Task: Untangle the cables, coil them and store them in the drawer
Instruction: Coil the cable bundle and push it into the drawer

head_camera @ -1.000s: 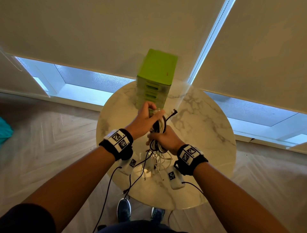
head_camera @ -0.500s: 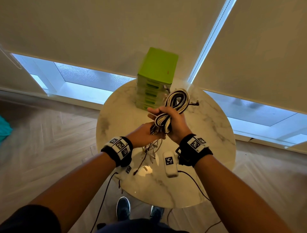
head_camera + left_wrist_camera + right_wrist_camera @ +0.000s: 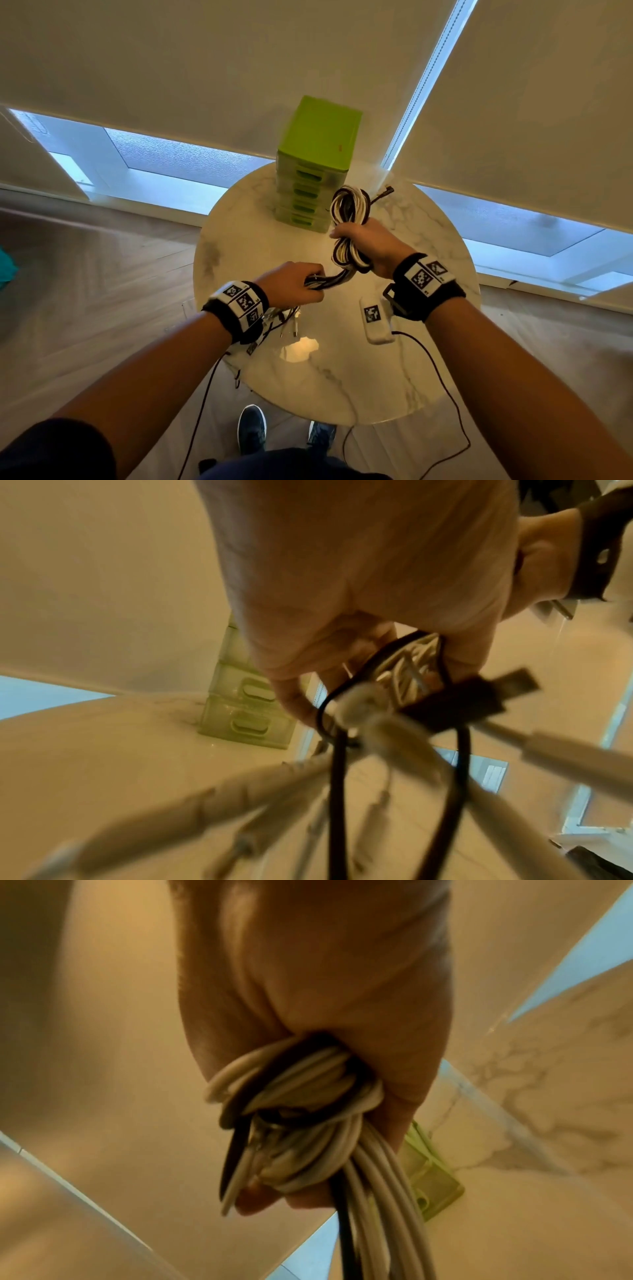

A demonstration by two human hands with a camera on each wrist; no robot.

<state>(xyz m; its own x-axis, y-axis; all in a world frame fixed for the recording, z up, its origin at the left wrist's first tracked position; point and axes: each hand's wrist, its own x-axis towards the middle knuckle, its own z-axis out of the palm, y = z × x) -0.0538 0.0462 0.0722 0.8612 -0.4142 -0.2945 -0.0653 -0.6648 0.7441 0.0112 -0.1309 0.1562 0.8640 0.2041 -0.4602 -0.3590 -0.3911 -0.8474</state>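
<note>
While the right hand is closed in a fist round the middle of the cable bundle, the bundle's long axis runs from the far side of that fist back toward the person. Beyond the knuckles, a loop of white and dark strands stands up and away from the hand, toward the green drawer unit, with one dark plug end sticking out to the right of the loop. On the near side of the fist another loop bulges against the palm, and from there the strands run down and to the left as a loose tail.

That tail ends in the left hand, whose fingers are curled round the strands; it sits nearer the person than the right hand and lower, with a short span of cable stretched between the two. Below the left hand, several connector ends hang down toward the marble table. From the left wrist view these ends fan out blurred in front of the fingers, a black USB plug among them.

In the right wrist view the white and black cables are wound tightly against the palm, strands trailing down past the fingertips.

Both hands and the bundle are held above the tabletop. The drawer unit stands just beyond the right hand, its drawers closed.
</note>
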